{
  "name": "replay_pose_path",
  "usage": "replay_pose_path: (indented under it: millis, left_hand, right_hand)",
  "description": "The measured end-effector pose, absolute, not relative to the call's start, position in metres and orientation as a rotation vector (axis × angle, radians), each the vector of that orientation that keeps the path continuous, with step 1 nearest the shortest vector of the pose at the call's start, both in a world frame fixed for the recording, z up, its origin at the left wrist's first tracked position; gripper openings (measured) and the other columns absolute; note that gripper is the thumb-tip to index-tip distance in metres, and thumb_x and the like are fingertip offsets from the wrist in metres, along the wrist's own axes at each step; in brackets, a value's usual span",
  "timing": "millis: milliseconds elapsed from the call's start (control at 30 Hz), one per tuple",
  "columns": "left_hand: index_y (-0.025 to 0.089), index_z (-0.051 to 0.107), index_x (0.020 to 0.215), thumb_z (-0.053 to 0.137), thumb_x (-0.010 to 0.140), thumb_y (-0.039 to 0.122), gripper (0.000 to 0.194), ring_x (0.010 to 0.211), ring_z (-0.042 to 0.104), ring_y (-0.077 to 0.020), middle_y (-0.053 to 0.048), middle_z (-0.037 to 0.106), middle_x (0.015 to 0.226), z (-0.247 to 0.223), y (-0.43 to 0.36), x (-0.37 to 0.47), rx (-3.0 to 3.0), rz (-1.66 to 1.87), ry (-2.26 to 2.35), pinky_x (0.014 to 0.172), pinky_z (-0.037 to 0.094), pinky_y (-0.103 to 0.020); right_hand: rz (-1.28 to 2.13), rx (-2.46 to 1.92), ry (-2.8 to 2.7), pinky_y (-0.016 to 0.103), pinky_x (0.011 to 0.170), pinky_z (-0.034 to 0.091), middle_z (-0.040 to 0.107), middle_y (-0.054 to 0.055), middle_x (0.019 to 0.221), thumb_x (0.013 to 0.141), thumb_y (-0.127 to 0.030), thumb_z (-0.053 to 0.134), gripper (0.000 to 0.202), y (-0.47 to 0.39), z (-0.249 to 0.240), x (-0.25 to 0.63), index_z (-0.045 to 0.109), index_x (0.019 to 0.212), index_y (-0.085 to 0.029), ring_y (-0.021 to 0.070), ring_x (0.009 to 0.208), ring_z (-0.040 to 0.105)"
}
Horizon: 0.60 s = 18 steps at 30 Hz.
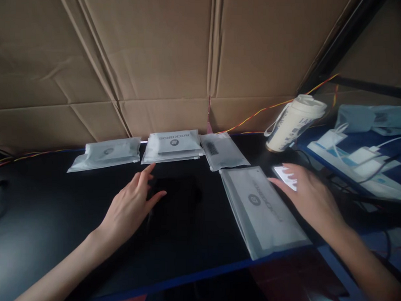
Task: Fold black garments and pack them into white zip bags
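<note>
My left hand (130, 203) is open over the black tabletop, thumb and fingers apart. Its index fingertip is just in front of a frosted zip pouch (174, 144) printed ROCKBROS. Just right of this hand is a very dark patch (179, 202) whose nature I cannot make out. My right hand (306, 189), slightly blurred, closes around what looks like a phone (285, 176) with a bright white screen, its fingers partly covering it. Left of that hand, a larger frosted zip pouch (266, 210) with a round logo lies flat, reaching the table's front edge.
Another frosted pouch (110, 152) lies at the back left, and one with a dark label (222, 149) right of centre. A cream tumbler (294, 123) stands at the back right. Beyond it are a power strip with white plugs (361, 158) and cables. Cardboard (164, 57) walls the back.
</note>
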<state>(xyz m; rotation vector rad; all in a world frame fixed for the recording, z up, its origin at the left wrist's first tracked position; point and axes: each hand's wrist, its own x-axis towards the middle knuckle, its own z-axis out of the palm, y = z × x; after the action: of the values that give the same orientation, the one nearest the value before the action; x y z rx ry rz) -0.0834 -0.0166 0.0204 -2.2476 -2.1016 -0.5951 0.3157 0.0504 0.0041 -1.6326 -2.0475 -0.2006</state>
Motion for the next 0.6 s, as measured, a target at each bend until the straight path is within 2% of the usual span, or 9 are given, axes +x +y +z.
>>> replay_pose_path:
  millis: [100, 200, 300, 367, 500, 600]
  left_hand:
    - [0.018, 0.041, 0.134, 0.045, 0.092, 0.047, 0.052, 0.112, 0.056, -0.0298, -0.014, 0.053, 0.122, 0.022, -0.027, -0.066, -2.221, -0.581, -1.836, 0.086, 0.052, -0.045]
    - [0.020, 0.051, 0.124, 0.043, 0.093, 0.049, 0.044, 0.112, 0.057, -0.0274, -0.012, 0.054, 0.124, 0.020, -0.040, -0.044, -2.366, -0.553, -1.718, 0.089, 0.052, -0.045]
    - [0.020, 0.052, 0.126, 0.044, 0.090, 0.054, 0.050, 0.113, 0.057, -0.0309, -0.014, 0.056, 0.127, 0.013, -0.049, -0.027, -2.456, -0.456, -1.663, 0.086, 0.053, -0.049]
    - [0.018, 0.050, 0.129, 0.045, 0.087, 0.060, 0.059, 0.117, 0.055, -0.0339, -0.017, 0.056, 0.129, 0.008, -0.052, -0.020, -2.475, -0.433, -1.641, 0.085, 0.053, -0.051]
    - [0.013, 0.046, 0.133, 0.051, 0.081, 0.064, 0.073, 0.123, 0.050, -0.0366, -0.023, 0.051, 0.134, 0.001, -0.053, -0.012, -2.520, -0.433, -1.578, 0.090, 0.051, -0.052]
    - [0.011, 0.045, 0.133, 0.054, 0.082, 0.059, 0.071, 0.124, 0.049, -0.0373, -0.024, 0.048, 0.137, 0.001, -0.052, -0.006, -2.571, -0.438, -1.572, 0.091, 0.051, -0.052]
  right_hand:
    - [-0.137, -1.495, -2.112, 0.048, 0.093, 0.045, 0.061, 0.016, 0.118, 0.089, -0.062, 0.037, 0.059, 0.049, 0.003, 0.296, 0.051, 0.126, -0.018, 0.0322, 0.112, 0.056]
    - [0.046, -1.448, -2.284, 0.051, 0.103, 0.038, 0.049, 0.012, 0.138, 0.089, -0.063, 0.037, 0.059, 0.042, -0.010, 0.271, 0.049, 0.131, -0.023, 0.0311, 0.128, 0.044]
    - [0.071, -1.529, -2.425, 0.061, 0.107, 0.025, 0.031, 0.014, 0.151, 0.087, -0.069, 0.030, 0.070, 0.037, -0.026, 0.253, 0.041, 0.140, -0.025, 0.0348, 0.139, 0.025]
    - [0.059, -1.584, -2.460, 0.064, 0.107, 0.020, 0.025, 0.015, 0.153, 0.085, -0.072, 0.028, 0.075, 0.035, -0.032, 0.249, 0.035, 0.143, -0.025, 0.0356, 0.141, 0.018]
    - [0.027, -1.588, -2.463, 0.065, 0.106, 0.020, 0.024, 0.015, 0.153, 0.084, -0.073, 0.030, 0.077, 0.034, -0.035, 0.249, 0.033, 0.144, -0.025, 0.0351, 0.141, 0.016]
    - [-0.017, -1.576, -2.454, 0.065, 0.106, 0.021, 0.028, 0.015, 0.152, 0.084, -0.073, 0.031, 0.076, 0.033, -0.034, 0.250, 0.035, 0.143, -0.025, 0.0355, 0.140, 0.019]
